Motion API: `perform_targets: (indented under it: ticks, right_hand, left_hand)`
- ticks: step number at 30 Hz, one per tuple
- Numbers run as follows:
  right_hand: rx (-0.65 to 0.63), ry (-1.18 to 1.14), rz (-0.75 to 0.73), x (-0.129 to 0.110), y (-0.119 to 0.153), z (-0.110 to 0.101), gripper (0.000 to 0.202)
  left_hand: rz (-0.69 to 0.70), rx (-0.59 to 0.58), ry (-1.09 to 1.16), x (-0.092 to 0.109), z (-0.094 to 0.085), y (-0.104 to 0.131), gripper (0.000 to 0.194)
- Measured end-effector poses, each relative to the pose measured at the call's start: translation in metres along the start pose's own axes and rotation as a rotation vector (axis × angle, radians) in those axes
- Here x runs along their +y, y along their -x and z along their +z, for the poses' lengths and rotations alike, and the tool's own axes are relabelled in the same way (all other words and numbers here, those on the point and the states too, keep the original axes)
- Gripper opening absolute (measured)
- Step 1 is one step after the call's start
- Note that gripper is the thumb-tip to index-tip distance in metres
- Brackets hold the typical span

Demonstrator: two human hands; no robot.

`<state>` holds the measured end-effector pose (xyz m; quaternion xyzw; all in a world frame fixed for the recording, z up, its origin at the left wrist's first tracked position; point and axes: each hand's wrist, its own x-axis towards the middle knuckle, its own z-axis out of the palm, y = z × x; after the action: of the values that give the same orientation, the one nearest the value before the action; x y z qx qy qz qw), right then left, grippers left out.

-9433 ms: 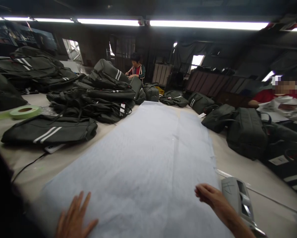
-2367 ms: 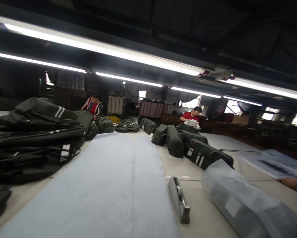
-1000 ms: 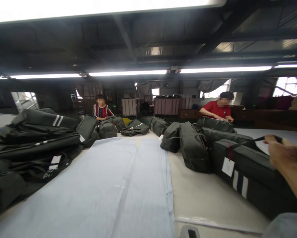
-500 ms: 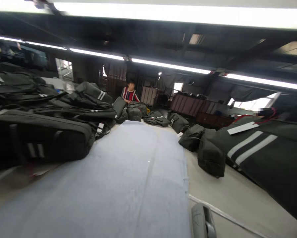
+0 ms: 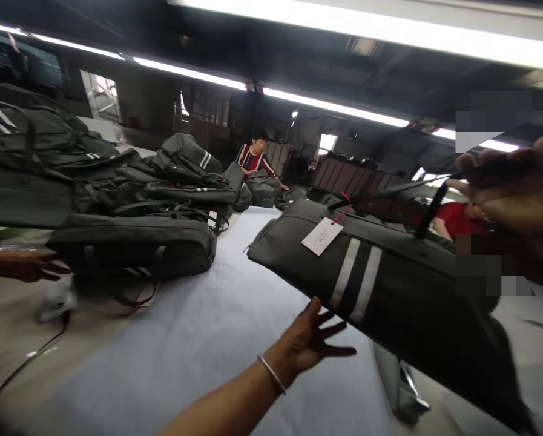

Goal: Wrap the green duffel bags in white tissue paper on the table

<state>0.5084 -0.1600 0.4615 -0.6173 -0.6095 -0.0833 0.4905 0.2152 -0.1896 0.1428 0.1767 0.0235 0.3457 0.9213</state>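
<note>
A dark green duffel bag (image 5: 402, 290) with two white stripes is held up on the right, tilted, above the table. A white tag (image 5: 322, 235) hangs from it on a red cord. My right hand (image 5: 511, 181), partly blurred and pixelated at the upper right, is closed around the bag's handle strap. Below the bag's lower edge, my left hand (image 5: 310, 342), with a bracelet on the wrist, has its fingers spread. Its thumb is at the bag's edge; whether it touches is unclear.
Another dark bag (image 5: 139, 242) lies left of the pale sheet (image 5: 198, 339), with a pile of bags (image 5: 180, 163) behind. Another person's hand (image 5: 30, 265) reaches in at left. A person in a striped top (image 5: 255, 160) is at the far end. A grey tape dispenser-like tool (image 5: 401, 387) lies below the bag.
Both my hands have come into view. The striped bag at right is now lifted and further left over the sheet. Another person's hand has appeared at left.
</note>
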Motion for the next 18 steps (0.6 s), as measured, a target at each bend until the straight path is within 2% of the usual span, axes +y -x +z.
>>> perform_targets:
  ticks: [1,2,4,7,11,15,18]
  right_hand:
    - [-0.007,-0.444,0.080,-0.024,0.013,0.018,0.061]
    - [0.050,-0.708,0.196,-0.046,0.026,0.035,0.043]
    - [0.105,-1.015,0.378,-0.082,0.050,0.069,0.034]
    - [0.138,-1.131,0.556,-0.111,0.083,0.110,0.035]
    - [0.031,-1.225,0.587,-0.124,0.116,0.151,0.029]
    - [-0.095,-1.287,0.570,-0.125,0.134,0.184,0.024]
    - [-0.079,-1.325,0.594,-0.115,0.138,0.202,0.024]
  left_hand:
    - [0.025,0.035,0.043,0.011,-0.011,0.005,0.048]
    - [0.044,0.068,0.090,0.020,-0.024,0.010,0.045]
    - [0.070,0.139,0.164,0.036,-0.055,0.018,0.043]
    - [0.079,0.223,0.191,0.055,-0.101,0.029,0.046]
    - [0.106,0.272,0.178,0.081,-0.149,0.041,0.044]
    - [0.107,0.317,0.165,0.100,-0.184,0.049,0.047]
    - [0.079,0.332,0.152,0.105,-0.202,0.050,0.055]
